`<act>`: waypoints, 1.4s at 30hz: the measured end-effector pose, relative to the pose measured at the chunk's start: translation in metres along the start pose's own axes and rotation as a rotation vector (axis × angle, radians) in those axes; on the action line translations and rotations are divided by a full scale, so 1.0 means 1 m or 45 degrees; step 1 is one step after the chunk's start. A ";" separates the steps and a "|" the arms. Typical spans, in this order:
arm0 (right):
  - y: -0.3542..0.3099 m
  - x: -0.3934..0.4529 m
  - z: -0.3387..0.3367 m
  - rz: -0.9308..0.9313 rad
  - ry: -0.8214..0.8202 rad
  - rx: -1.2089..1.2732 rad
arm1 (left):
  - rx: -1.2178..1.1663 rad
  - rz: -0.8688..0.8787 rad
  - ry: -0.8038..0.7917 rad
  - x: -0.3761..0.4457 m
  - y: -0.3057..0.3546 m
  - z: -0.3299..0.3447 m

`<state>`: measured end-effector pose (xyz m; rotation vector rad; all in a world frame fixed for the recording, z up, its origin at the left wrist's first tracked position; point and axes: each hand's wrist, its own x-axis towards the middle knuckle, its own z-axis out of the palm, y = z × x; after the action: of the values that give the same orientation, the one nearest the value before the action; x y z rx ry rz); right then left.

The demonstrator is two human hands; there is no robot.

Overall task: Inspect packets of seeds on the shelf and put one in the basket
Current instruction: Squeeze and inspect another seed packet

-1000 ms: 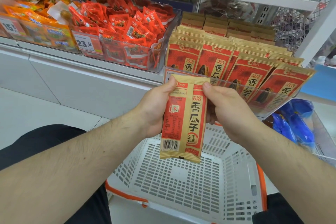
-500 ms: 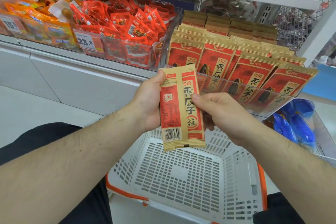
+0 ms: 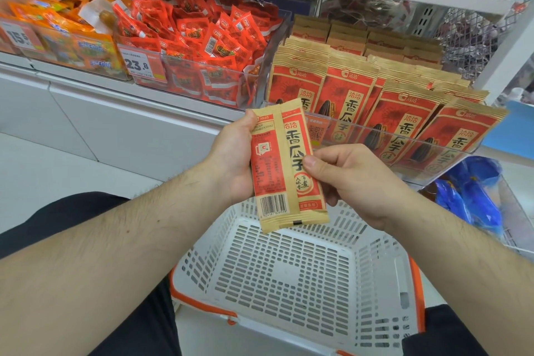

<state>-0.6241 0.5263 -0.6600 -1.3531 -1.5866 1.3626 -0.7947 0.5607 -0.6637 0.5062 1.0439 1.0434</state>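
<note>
A red and gold seed packet (image 3: 284, 166) is held upright, its back with the barcode facing me, above the white basket (image 3: 291, 277). My left hand (image 3: 234, 163) grips its left edge, thumb on the top corner. My right hand (image 3: 346, 179) pinches its right edge with the thumb in front. Behind them, several rows of the same seed packets (image 3: 384, 101) stand in a clear shelf bin.
A clear bin of small red snack packs (image 3: 196, 46) with a 23.8 price tag sits left of the seeds, and orange packs (image 3: 55, 23) lie further left. Blue bags (image 3: 474, 196) fill a lower bin at right. The basket has orange trim and holds nothing.
The packet has tilted slightly left and risen a little. My right thumb has slid down its right edge from the top corner to the middle.
</note>
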 end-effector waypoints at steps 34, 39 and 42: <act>0.003 -0.007 0.010 -0.053 -0.245 -0.255 | 0.167 0.107 0.303 0.005 -0.006 -0.006; 0.005 -0.010 0.025 -0.252 -0.069 -0.945 | 0.241 0.086 0.320 0.006 -0.014 -0.007; 0.004 -0.012 0.033 -0.267 -0.119 -0.986 | 0.208 0.070 0.280 0.001 -0.015 -0.002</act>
<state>-0.6501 0.5045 -0.6706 -1.4809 -2.3811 0.6997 -0.7898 0.5544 -0.6767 0.5633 1.3238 1.0850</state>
